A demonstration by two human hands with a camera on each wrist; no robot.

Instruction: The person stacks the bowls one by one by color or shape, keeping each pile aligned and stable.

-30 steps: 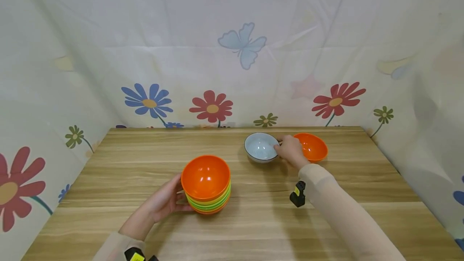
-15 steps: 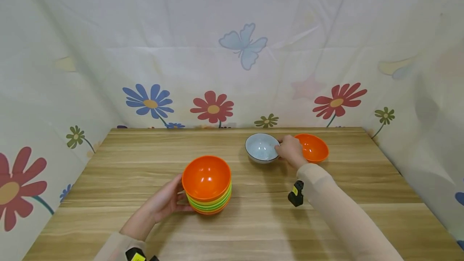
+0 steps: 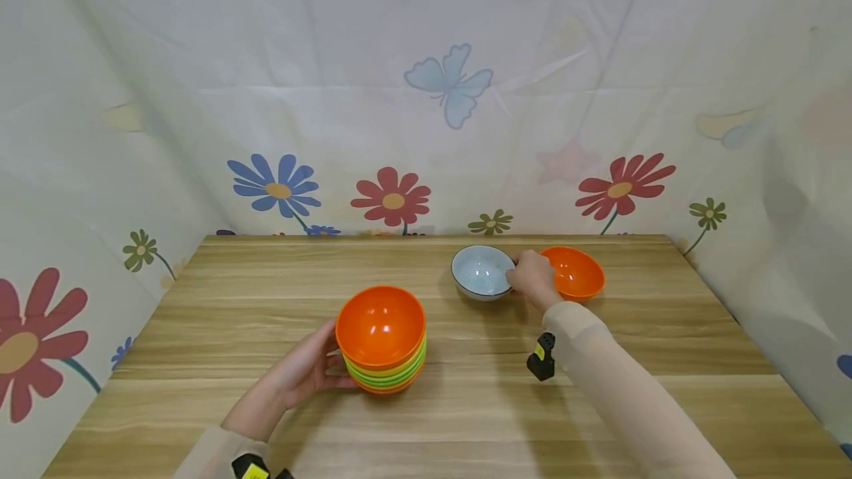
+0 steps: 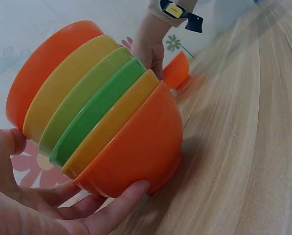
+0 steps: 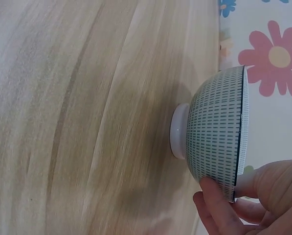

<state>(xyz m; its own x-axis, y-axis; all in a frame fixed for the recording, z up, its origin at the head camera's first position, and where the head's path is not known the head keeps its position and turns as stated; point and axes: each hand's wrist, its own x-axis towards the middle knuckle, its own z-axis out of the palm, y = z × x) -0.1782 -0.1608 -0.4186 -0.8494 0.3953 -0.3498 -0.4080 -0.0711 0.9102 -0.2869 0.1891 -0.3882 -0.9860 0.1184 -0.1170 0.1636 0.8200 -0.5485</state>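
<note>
In the head view, a stack of bowls (image 3: 381, 338) stands at the near middle of the wooden table, its top one orange. The left wrist view shows the stack's orange, yellow and green layers (image 4: 101, 112). My left hand (image 3: 309, 368) holds this stack from the left, thumb at an upper bowl and fingers at the lowest one. Farther back, my right hand (image 3: 535, 276) pinches the right rim of a pale bowl (image 3: 482, 273). That bowl has small green dashes outside, a dark rim and a white foot (image 5: 178, 131); the thumb is inside it, the fingers outside.
An orange bowl (image 3: 576, 273) sits at the back right, just beyond my right hand and partly hidden by it. The wooden table (image 3: 426, 427) ends at a white floral curtain (image 3: 319, 109) behind and on both sides.
</note>
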